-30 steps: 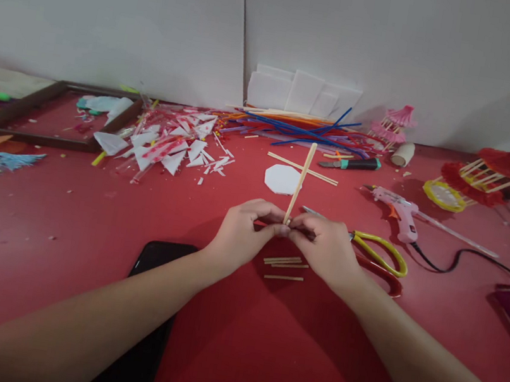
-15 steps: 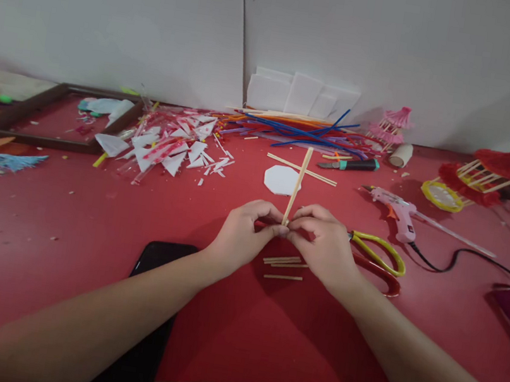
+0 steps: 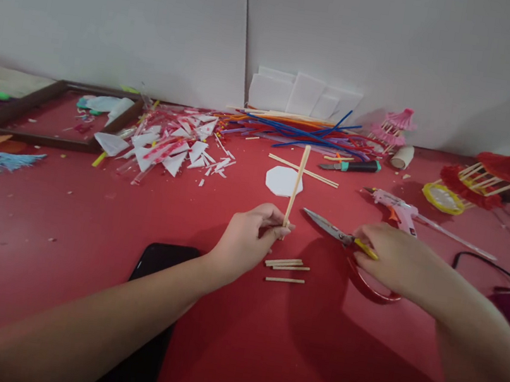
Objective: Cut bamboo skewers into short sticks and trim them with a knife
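Observation:
Between the thumb and fingers of my left hand [image 3: 248, 235], wooden sticks [image 3: 298, 181] stand nearly upright; I cannot tell how many are pinched together. My right hand [image 3: 384, 255] is closed on the yellow handle of a pair of scissors [image 3: 329, 226], whose blades point left toward the sticks and whose red handle loop lies below. Several short cut sticks [image 3: 284, 279] lie on the red table just below my left hand. Behind the upright sticks sits a white octagonal piece [image 3: 280, 181], with long thin sticks [image 3: 324, 176] beside it.
A pink glue gun [image 3: 398, 211] and a utility knife [image 3: 354, 166] lie beyond my right hand. Coloured pipe cleaners [image 3: 302, 133] and white scraps [image 3: 176, 160] fill the back. A black phone [image 3: 145, 315] is under my left forearm. Small red [image 3: 501, 177] and pink [image 3: 393, 127] pagoda models stand right.
My right hand has left the sticks, moved right and taken hold of the scissors' yellow handle. My left hand still holds the sticks upright in about the same place.

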The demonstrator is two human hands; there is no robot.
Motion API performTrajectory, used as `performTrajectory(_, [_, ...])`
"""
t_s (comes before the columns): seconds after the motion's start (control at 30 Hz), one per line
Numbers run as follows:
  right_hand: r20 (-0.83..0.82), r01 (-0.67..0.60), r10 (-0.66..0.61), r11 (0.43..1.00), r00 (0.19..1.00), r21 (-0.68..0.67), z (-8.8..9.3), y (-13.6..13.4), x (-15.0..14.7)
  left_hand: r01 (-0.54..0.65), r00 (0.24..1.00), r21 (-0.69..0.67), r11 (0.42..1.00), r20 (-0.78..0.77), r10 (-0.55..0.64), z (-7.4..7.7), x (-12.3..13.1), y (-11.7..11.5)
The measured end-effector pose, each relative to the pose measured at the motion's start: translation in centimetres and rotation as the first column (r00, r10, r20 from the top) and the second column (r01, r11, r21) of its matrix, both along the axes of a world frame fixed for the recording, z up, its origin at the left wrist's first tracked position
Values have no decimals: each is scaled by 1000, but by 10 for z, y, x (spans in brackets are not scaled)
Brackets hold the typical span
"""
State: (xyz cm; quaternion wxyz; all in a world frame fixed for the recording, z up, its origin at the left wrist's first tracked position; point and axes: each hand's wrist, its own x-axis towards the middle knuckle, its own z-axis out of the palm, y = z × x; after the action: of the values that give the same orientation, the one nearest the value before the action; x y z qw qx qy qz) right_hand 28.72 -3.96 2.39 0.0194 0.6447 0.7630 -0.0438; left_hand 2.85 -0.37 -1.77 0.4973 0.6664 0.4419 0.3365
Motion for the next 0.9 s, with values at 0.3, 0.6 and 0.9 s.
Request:
performTrajectory(0.3, [78, 46, -45, 999, 996, -4, -20, -21, 27, 18, 999, -35, 999, 46, -16, 3, 0, 0])
performTrajectory(0.6, [31, 53, -52, 998, 998, -45, -21, -8, 40, -5, 1000, 1, 1000, -17, 5, -4, -1, -2])
performTrajectory(0.9, [-183, 109, -97, 993, 978, 56, -2, -17, 42, -1, 999, -67, 998, 48, 5, -4, 2, 0])
